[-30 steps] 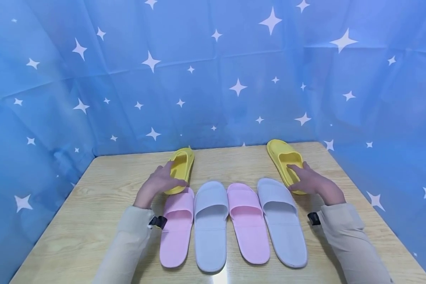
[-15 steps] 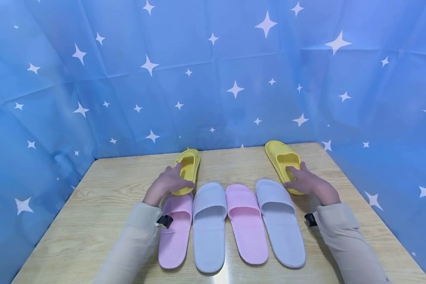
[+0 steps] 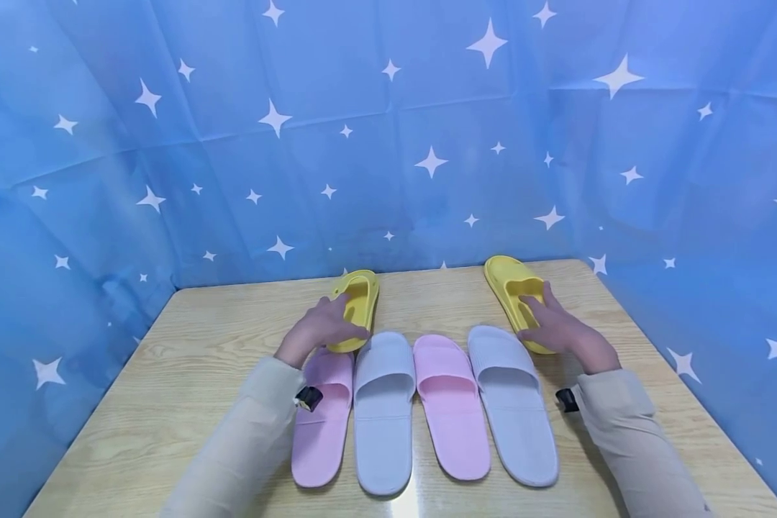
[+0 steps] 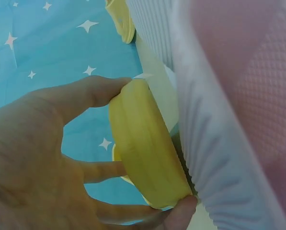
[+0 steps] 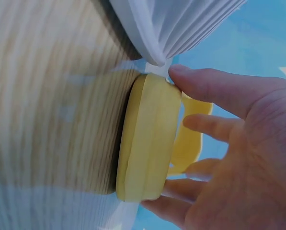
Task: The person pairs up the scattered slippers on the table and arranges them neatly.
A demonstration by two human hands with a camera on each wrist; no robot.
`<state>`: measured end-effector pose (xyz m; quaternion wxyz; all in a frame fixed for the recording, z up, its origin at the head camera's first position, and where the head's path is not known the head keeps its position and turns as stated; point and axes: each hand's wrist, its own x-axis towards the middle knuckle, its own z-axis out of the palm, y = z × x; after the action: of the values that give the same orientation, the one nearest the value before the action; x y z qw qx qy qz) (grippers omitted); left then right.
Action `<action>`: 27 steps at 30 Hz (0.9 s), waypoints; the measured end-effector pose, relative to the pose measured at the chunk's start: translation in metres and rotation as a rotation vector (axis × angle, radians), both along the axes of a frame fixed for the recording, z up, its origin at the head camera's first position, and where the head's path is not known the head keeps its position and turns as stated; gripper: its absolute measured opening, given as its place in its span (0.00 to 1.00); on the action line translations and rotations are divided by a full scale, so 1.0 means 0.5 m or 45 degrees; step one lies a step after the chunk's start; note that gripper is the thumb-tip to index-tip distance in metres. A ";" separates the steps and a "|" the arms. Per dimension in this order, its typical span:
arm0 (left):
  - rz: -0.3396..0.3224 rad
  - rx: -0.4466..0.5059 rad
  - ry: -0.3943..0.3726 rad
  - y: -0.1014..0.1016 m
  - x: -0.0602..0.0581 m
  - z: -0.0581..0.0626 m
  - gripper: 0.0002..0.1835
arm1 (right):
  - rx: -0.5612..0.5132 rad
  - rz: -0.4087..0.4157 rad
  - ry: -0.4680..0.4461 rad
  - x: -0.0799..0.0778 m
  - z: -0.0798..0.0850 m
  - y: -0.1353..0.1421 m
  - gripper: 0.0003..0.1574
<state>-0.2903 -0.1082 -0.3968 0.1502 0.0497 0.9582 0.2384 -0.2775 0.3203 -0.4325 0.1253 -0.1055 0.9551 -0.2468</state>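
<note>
In the head view my left hand (image 3: 324,324) grips the heel end of a yellow slipper (image 3: 365,309) at the back of the table. The left wrist view shows its thumb on one side of the heel (image 4: 147,148) and fingers on the other. Further right, my right hand (image 3: 560,329) holds a second yellow slipper (image 3: 510,276) by its heel, toe angled away to the left. From the right wrist, thumb and fingers span that heel (image 5: 147,139), which sits low over the wood. Each palm partly hides its slipper in the head view.
Nearer me, side by side, lie a pink slipper (image 3: 319,453), a pale blue slipper (image 3: 383,446), another pink slipper (image 3: 456,439) and another pale blue slipper (image 3: 524,439). The wooden table (image 3: 136,417) ends against a blue star-patterned cloth (image 3: 362,173).
My left hand has carried its yellow slipper rightward, from behind the left pink slipper toward the left pale blue one. The right hand and its slipper have stayed nearly in place.
</note>
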 end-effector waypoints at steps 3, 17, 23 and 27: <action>-0.025 0.000 0.022 0.012 -0.003 0.001 0.50 | 0.007 0.008 0.013 0.001 0.003 0.000 0.52; -0.052 0.011 0.021 0.075 -0.004 0.004 0.49 | 0.031 0.005 0.014 -0.003 -0.002 0.001 0.51; -0.058 0.061 -0.025 0.107 -0.005 0.010 0.50 | 0.054 -0.006 0.037 -0.006 -0.002 0.005 0.51; -0.076 0.058 -0.018 0.125 -0.005 0.013 0.49 | 0.059 -0.019 0.046 -0.008 -0.006 0.007 0.51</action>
<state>-0.2929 -0.0458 -0.3903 0.1629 0.0799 0.9495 0.2559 -0.2814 0.3239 -0.4353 0.1087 -0.0998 0.9635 -0.2234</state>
